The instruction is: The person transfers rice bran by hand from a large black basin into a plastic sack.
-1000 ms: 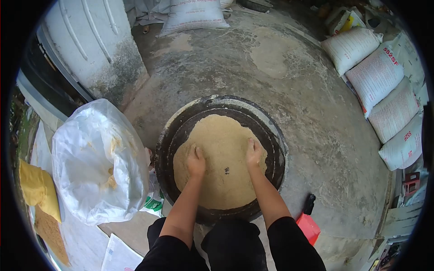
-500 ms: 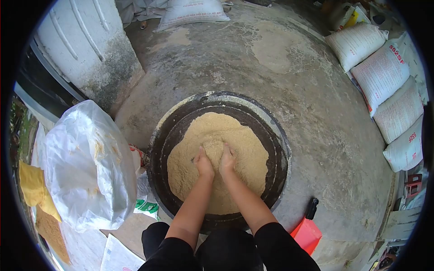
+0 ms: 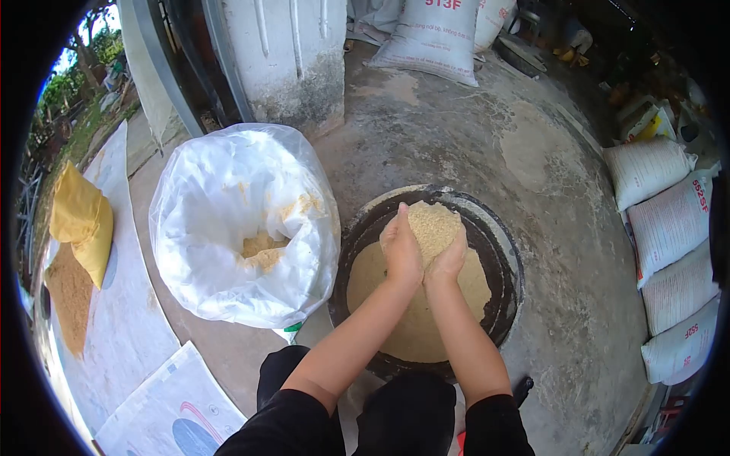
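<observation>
My left hand (image 3: 401,242) and my right hand (image 3: 449,254) are cupped side by side around a heap of pale, coarse meal (image 3: 433,226). They hold it above a round black tub (image 3: 511,304) with a worn rim. More of the same meal (image 3: 414,334) lies in the tub below. Left of the tub stands a clear plastic bag (image 3: 198,266), its mouth wide open, with some meal (image 3: 264,247) visible deep inside and bits stuck on its folds.
Full white sacks (image 3: 669,228) are stacked at the right, and another sack (image 3: 430,42) stands at the top. A yellow sack (image 3: 80,220) sits beside brown meal (image 3: 72,296) on a sheet at the left. A white pillar (image 3: 293,68) rises behind the bag.
Both hands have risen out of the meal with a heap between them. The view has swung left, so the tub and plastic bag appear farther right, and the inside of the bag now shows.
</observation>
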`<state>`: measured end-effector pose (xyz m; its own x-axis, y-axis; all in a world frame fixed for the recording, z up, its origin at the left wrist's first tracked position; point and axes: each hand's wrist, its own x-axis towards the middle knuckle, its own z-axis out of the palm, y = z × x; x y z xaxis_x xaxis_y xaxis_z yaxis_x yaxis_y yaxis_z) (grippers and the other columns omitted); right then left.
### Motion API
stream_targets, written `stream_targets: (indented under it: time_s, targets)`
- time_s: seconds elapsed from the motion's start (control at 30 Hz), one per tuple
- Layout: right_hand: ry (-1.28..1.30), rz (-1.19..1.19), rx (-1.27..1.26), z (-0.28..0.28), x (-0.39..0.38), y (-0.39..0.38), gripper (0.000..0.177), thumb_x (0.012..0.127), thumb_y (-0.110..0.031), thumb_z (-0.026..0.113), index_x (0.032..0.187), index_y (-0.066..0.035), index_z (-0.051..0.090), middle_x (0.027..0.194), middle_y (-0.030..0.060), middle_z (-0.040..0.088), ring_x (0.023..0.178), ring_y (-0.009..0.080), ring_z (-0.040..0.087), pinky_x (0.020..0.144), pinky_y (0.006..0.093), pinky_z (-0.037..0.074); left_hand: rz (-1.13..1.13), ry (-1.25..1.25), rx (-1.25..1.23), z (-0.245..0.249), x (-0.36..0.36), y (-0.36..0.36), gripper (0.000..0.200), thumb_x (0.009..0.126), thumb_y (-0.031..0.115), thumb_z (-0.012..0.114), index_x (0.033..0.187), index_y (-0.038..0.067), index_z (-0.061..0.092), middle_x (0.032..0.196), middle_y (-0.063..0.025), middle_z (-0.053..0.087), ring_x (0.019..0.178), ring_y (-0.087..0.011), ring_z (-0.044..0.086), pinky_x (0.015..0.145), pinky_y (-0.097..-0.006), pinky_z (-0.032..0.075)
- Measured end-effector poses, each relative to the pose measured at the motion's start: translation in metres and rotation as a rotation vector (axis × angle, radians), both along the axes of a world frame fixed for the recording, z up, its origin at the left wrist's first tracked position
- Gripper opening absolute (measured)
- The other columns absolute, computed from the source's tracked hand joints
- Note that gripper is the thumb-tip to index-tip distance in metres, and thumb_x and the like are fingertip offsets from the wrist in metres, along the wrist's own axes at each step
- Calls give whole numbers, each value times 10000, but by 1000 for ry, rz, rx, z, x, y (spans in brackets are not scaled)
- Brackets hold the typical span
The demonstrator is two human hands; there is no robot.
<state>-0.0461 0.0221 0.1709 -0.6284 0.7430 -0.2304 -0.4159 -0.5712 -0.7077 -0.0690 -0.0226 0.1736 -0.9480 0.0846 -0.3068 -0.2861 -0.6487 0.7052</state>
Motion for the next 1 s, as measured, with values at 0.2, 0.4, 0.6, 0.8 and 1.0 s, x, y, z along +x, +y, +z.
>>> stream_targets:
  time_s: [0.2, 0.4, 0.6, 0.8, 1.0]
  targets:
    - [95, 154, 68, 96, -42, -74, 331, 873, -272, 403, 992, -1, 550, 971, 103, 577, 850, 204, 582, 745, 308, 470, 130, 156, 142, 110, -23, -76, 374, 911, 323, 435, 720, 28, 563, 690, -12, 560, 620, -82, 496, 590, -230, 416]
    - [140, 382, 39, 128, -80, -167, 313, 872, -274, 439, 917, 6, 571, 897, 80, 588, 770, 187, 575, 698, 279, 455, 385, 186, -11, 142, -47, -168, 391, 917, 325, 407, 819, -7, 588, 765, -74, 609, 696, -132, 572, 642, -248, 454]
    - [-165, 380, 711, 93, -119, -210, 409, 873, -303, 440, 715, 53, 569, 646, 138, 565, 647, 210, 536, 661, 329, 422, 460, 126, -363, 119, -80, -224, 455, 900, 368, 407, 1000, -48, 562, 929, -121, 595, 844, -192, 555, 759, -303, 432]
    - [-55, 303, 865, 92, -105, -177, 382, 878, -300, 455, 846, 43, 620, 756, 156, 617, 697, 187, 550, 692, 322, 420, 261, 152, -575, 129, -66, -222, 505, 877, 383, 431, 1137, -43, 506, 1070, -139, 548, 971, -210, 504, 856, -302, 375]
    - [-105, 341, 575, 84, -60, -84, 329, 874, -299, 486, 947, -13, 632, 913, 68, 632, 874, 144, 554, 778, 268, 401, 147, 375, -511, 129, -27, -144, 414, 893, 309, 434, 1100, -38, 524, 995, -105, 564, 916, -159, 501, 814, -274, 383]
